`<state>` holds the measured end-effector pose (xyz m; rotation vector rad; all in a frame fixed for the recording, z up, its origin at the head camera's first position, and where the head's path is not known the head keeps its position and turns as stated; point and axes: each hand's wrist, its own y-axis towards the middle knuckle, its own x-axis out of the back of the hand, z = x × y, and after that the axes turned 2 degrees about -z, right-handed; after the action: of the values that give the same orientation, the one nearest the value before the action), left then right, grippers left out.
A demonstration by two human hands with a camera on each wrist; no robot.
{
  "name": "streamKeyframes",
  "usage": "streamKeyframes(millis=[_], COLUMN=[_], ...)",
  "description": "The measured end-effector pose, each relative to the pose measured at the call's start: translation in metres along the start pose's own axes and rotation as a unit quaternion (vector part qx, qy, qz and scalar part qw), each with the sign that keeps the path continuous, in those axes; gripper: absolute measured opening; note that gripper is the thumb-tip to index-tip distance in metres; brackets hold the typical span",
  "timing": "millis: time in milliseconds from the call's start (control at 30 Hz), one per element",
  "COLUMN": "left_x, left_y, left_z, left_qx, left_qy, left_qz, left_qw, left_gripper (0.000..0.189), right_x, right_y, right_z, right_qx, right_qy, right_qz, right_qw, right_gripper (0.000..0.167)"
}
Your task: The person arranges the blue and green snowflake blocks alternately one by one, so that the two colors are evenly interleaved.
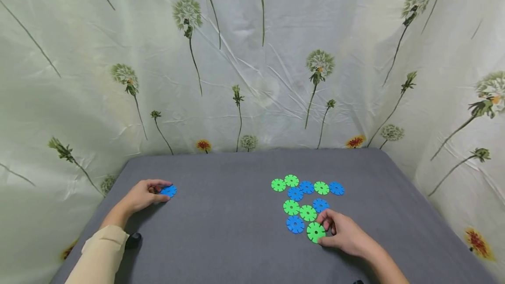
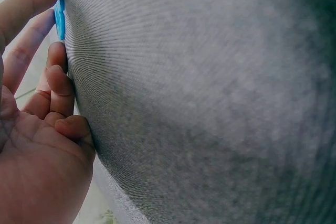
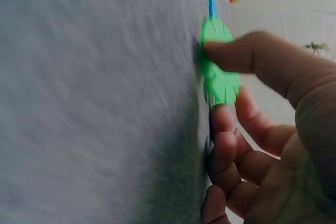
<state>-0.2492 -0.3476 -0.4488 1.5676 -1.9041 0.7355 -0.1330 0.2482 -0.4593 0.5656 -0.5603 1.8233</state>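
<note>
Pinching a blue notched disc (image 1: 168, 191) between thumb and fingers of the left hand (image 1: 142, 195), toward the left side of a gray cloth-covered table (image 1: 221, 240). Grasping a green notched disc (image 1: 316, 232) by its edge in the right hand (image 1: 345, 233), right of the table's middle, with thumb at the near side and fingers at the far side. Note, beyond this grip and to its left, five loose green discs (image 1: 291, 207) and five loose blue discs (image 1: 295, 224), lying flat in a scattered group. Note also a cream sleeve (image 1: 103, 249) on the left forearm and, behind the table, a pale curtain (image 1: 260, 91) printed with dandelions.
</note>
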Motion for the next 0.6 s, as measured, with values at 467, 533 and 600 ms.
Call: streamKeyframes(millis=[467, 533, 600], left_x=[-0.0039, -0.0034, -0.0028], left_y=[-0.0006, -0.0007, -0.0006], left_z=[0.0016, 0.0015, 0.0014], left_qx=[-0.002, -0.005, -0.006], left_qy=[-0.002, 0.000, 0.002], left_qz=[-0.010, -0.009, -0.010], left_qw=[0.9999, 0.9999, 0.9999], left_gripper=[0.052, 0.051, 0.051], right_x=[-0.0025, -0.0007, 0.0006], right_y=[-0.0071, -0.0068, -0.0060], right_z=[-0.0001, -0.0003, -0.0002], right_qx=[0.037, 0.036, 0.036], right_qy=[-0.019, -0.017, -0.014], right_qz=[-0.003, 0.007, 0.013], right_qw=[0.9991, 0.9992, 0.9992], right_gripper=[0.050, 0.052, 0.051])
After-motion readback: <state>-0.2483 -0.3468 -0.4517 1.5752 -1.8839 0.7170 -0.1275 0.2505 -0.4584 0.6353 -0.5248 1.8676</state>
